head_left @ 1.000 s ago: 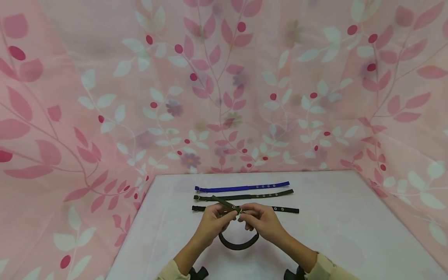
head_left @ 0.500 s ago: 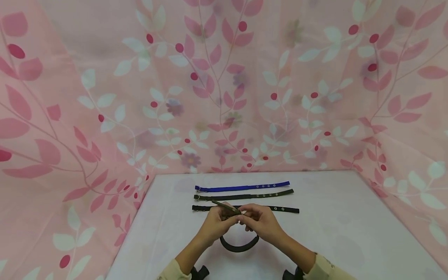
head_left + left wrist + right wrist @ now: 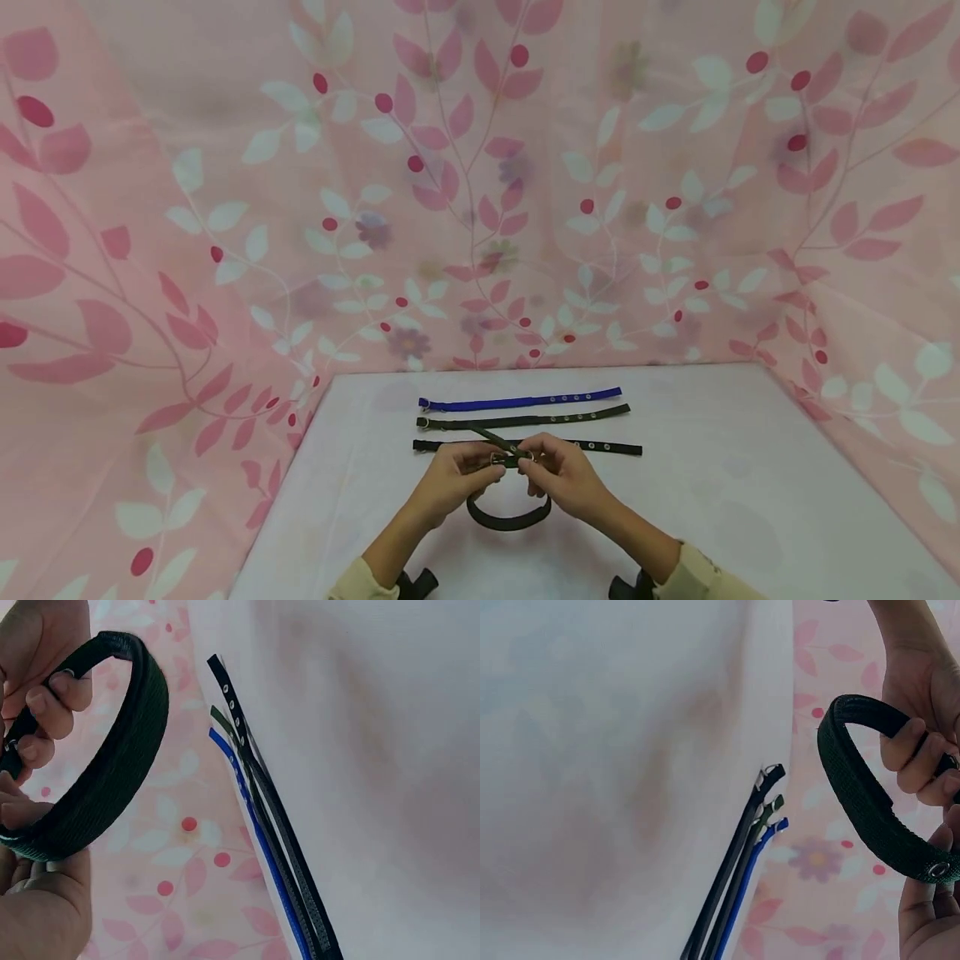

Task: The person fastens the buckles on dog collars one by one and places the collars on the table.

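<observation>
In the head view, the left hand (image 3: 448,482) and right hand (image 3: 567,477) pinch a looped dark green collar (image 3: 508,523), its metal buckle (image 3: 497,459) at the left fingertips, the loop hanging below the grip. The left wrist view shows the band arching out from both hands' curled fingers. In the right wrist view, a metal eyelet (image 3: 939,870) sits just beside the right fingers.

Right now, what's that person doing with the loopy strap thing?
The person's left hand and right hand are holding a looped dark green strap near its metal buckle, above the white table. I can't tell whether it's fastened. Beyond it, a blue strap, a green strap and a black strap lie stretched out on the table.
</observation>
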Motion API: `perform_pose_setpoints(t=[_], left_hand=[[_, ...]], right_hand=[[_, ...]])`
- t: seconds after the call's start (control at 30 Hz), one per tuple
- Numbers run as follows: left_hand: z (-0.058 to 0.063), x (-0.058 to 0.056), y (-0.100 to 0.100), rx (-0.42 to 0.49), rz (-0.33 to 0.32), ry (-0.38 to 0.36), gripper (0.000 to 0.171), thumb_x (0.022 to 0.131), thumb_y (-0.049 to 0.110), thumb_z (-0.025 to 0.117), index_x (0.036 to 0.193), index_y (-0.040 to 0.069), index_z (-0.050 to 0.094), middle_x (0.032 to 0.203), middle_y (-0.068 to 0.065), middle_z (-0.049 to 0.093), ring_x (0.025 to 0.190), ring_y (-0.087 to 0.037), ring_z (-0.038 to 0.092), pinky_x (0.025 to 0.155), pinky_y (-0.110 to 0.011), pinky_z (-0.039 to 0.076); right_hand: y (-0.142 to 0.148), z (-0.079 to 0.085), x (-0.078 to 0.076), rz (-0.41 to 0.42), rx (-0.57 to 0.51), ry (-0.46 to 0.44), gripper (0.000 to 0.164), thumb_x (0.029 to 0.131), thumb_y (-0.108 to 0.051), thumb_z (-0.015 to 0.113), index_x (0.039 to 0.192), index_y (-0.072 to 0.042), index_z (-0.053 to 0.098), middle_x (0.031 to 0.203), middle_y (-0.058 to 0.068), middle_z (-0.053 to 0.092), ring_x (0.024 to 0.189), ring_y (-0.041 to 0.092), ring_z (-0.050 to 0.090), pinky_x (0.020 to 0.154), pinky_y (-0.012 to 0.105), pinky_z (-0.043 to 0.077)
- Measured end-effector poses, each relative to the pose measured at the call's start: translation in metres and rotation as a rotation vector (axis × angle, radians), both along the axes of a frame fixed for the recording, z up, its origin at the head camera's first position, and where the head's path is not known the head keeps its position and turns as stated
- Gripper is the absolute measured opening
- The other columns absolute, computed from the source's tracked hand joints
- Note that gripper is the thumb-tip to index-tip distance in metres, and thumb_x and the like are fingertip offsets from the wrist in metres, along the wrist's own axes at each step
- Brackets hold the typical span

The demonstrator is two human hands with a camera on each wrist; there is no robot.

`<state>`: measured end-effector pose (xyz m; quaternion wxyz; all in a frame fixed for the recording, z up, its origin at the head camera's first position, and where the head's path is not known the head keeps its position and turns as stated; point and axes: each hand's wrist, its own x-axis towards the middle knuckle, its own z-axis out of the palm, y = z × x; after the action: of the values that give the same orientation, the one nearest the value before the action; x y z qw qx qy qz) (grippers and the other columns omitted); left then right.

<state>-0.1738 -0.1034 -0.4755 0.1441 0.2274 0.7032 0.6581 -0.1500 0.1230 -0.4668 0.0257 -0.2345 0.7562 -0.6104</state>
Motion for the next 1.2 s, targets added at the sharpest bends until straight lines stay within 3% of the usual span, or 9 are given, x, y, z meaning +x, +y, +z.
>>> perform_pose_setpoints(t=[0.2, 0.33, 0.43, 0.53, 0.63, 0.8, 0.9, 1.0, 1.2], left_hand=[[0.001, 0.0, 0.003, 0.035, 0.072, 0.101, 0.026, 0.092, 0.017, 0.071, 0.114, 0.004, 0.071, 0.08, -0.004, 0.065, 0.057, -0.005, 0.047, 0.05, -0.019, 0.039], [0.001, 0.001, 0.006, 0.012, 0.083, 0.16, 0.025, 0.092, 0.018, 0.071, 0.114, 0.006, 0.072, 0.094, -0.012, 0.073, 0.075, -0.007, 0.064, 0.066, -0.019, 0.053], [0.0, 0.003, 0.007, -0.003, 0.064, 0.216, 0.026, 0.09, 0.014, 0.072, 0.114, 0.004, 0.072, 0.102, -0.019, 0.073, 0.086, -0.011, 0.069, 0.078, -0.024, 0.057], [-0.002, 0.006, 0.007, -0.042, 0.061, 0.27, 0.025, 0.09, 0.015, 0.073, 0.113, 0.006, 0.074, 0.099, -0.016, 0.074, 0.079, -0.006, 0.066, 0.071, -0.023, 0.056], [-0.003, 0.009, 0.007, -0.081, 0.051, 0.301, 0.025, 0.09, 0.018, 0.073, 0.113, 0.009, 0.074, 0.098, -0.01, 0.076, 0.073, -0.002, 0.06, 0.063, -0.02, 0.053], [-0.003, 0.008, 0.006, -0.083, 0.013, 0.298, 0.024, 0.09, 0.017, 0.073, 0.112, 0.007, 0.074, 0.094, -0.01, 0.075, 0.07, -0.001, 0.055, 0.059, -0.017, 0.048], [-0.005, 0.006, 0.006, -0.083, 0.012, 0.276, 0.023, 0.09, 0.016, 0.073, 0.111, 0.006, 0.075, 0.089, -0.01, 0.074, 0.069, -0.001, 0.054, 0.058, -0.017, 0.046], [-0.005, 0.007, 0.006, -0.085, 0.017, 0.244, 0.023, 0.089, 0.017, 0.074, 0.109, 0.006, 0.075, 0.088, -0.01, 0.074, 0.07, -0.001, 0.058, 0.059, -0.018, 0.048], [-0.004, 0.009, 0.005, -0.075, 0.016, 0.185, 0.023, 0.089, 0.016, 0.073, 0.109, 0.004, 0.075, 0.094, -0.014, 0.074, 0.078, -0.005, 0.066, 0.07, -0.022, 0.054]], right_hand=[[-0.003, 0.003, -0.005, -0.056, -0.031, 0.081, 0.02, 0.099, -0.013, 0.06, 0.115, -0.001, 0.061, 0.091, 0.014, 0.065, 0.074, 0.025, 0.066, 0.067, 0.03, 0.057], [-0.004, 0.008, -0.008, -0.065, -0.007, 0.111, 0.018, 0.097, -0.014, 0.063, 0.113, -0.006, 0.063, 0.099, 0.012, 0.065, 0.082, 0.016, 0.063, 0.073, 0.026, 0.055], [-0.003, 0.011, -0.009, -0.057, 0.024, 0.142, 0.014, 0.094, -0.013, 0.067, 0.109, -0.011, 0.067, 0.107, 0.008, 0.066, 0.089, 0.012, 0.063, 0.078, 0.025, 0.054], [-0.001, 0.012, -0.01, -0.055, 0.057, 0.196, 0.012, 0.092, -0.013, 0.07, 0.103, -0.013, 0.071, 0.108, 0.006, 0.069, 0.091, 0.011, 0.063, 0.075, 0.025, 0.053], [0.003, 0.014, -0.011, -0.011, 0.066, 0.187, 0.012, 0.09, -0.013, 0.072, 0.101, -0.01, 0.072, 0.101, 0.008, 0.071, 0.082, 0.009, 0.06, 0.068, 0.025, 0.051], [0.009, 0.018, -0.013, 0.041, 0.04, 0.09, 0.013, 0.086, -0.01, 0.075, 0.098, -0.006, 0.07, 0.084, 0.011, 0.068, 0.065, 0.005, 0.053, 0.056, 0.022, 0.048], [0.008, 0.019, -0.013, 0.01, 0.061, 0.091, 0.014, 0.085, -0.011, 0.077, 0.096, -0.007, 0.069, 0.08, 0.009, 0.066, 0.06, 0.003, 0.049, 0.051, 0.022, 0.044], [0.009, 0.02, -0.015, 0.034, 0.071, 0.095, 0.016, 0.085, -0.013, 0.078, 0.096, -0.006, 0.068, 0.077, 0.01, 0.065, 0.056, 0.004, 0.048, 0.048, 0.023, 0.045], [0.018, 0.019, -0.023, 0.216, 0.012, -0.05, 0.019, 0.09, -0.01, 0.072, 0.104, 0.0, 0.066, 0.079, 0.016, 0.064, 0.058, 0.007, 0.055, 0.055, 0.024, 0.052]])
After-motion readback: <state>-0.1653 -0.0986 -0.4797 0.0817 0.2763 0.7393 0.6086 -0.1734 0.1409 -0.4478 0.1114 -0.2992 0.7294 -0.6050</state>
